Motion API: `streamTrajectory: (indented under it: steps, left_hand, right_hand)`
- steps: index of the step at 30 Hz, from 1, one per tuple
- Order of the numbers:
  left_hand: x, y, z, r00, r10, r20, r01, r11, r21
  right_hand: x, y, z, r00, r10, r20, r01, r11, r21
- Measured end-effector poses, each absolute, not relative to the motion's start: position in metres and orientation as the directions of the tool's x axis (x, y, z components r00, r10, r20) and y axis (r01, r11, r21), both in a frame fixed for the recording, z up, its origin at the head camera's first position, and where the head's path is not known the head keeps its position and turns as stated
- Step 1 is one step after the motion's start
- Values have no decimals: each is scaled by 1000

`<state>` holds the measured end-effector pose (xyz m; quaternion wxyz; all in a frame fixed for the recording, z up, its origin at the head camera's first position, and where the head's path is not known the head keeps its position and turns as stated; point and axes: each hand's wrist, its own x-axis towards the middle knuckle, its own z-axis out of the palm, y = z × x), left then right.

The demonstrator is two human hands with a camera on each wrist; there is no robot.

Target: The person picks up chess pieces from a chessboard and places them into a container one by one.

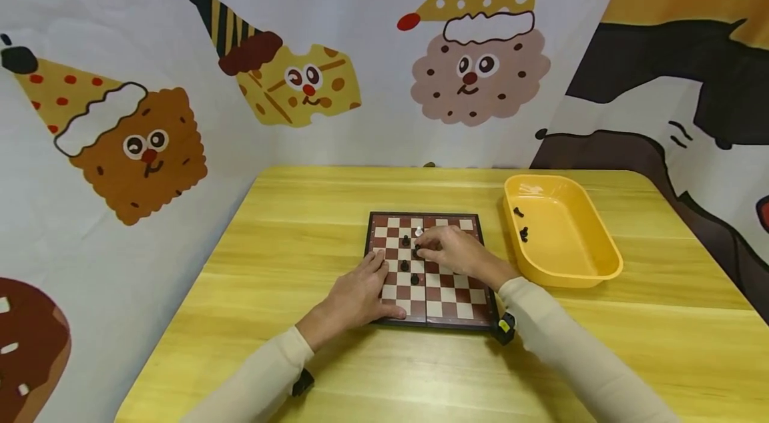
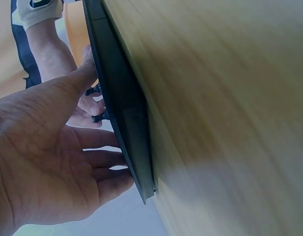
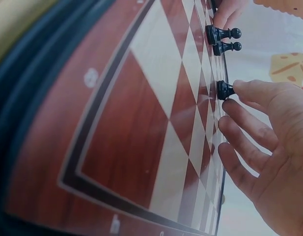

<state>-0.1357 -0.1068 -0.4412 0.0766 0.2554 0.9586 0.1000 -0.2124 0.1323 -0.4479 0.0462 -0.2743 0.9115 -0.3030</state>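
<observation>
A brown-and-cream chessboard (image 1: 456,293) with a dark rim lies on the table. My right hand (image 1: 452,249) pinches a black pawn (image 3: 225,90) between thumb and index finger; its base is at the board's surface. Other black pawns stand nearby, one farther back (image 1: 405,241) and two closer to me, a pawn (image 1: 405,266) and another pawn (image 1: 414,279). A white piece (image 1: 418,231) stands just beyond the pinched pawn. At the board's left side, my left hand (image 1: 354,296) rests on the edge with fingers extended and thumb spread along the near edge.
To the right of the board sits a yellow tray (image 1: 608,266) with a few black pieces (image 1: 524,234) along its left side. The wooden table (image 1: 288,223) meets a cartoon-printed cloth (image 1: 384,136) at the back.
</observation>
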Motion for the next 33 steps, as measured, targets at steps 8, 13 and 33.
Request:
streamTrajectory:
  steps: [8, 13, 33]
  left_hand:
    - [-137, -96, -442, -846, 526, -92, 496, 838, 227]
    - [-138, -88, -444, -836, 541, -93, 514, 830, 217]
    - [-132, -109, -445, -859, 508, -66, 471, 834, 289]
  right_hand:
    - [-207, 146, -446, -861, -503, 79, -451, 682, -576]
    - [-200, 156, -445, -881, -465, 86, -422, 690, -588]
    - [-202, 150, -433, -879, -430, 206, -463, 664, -588]
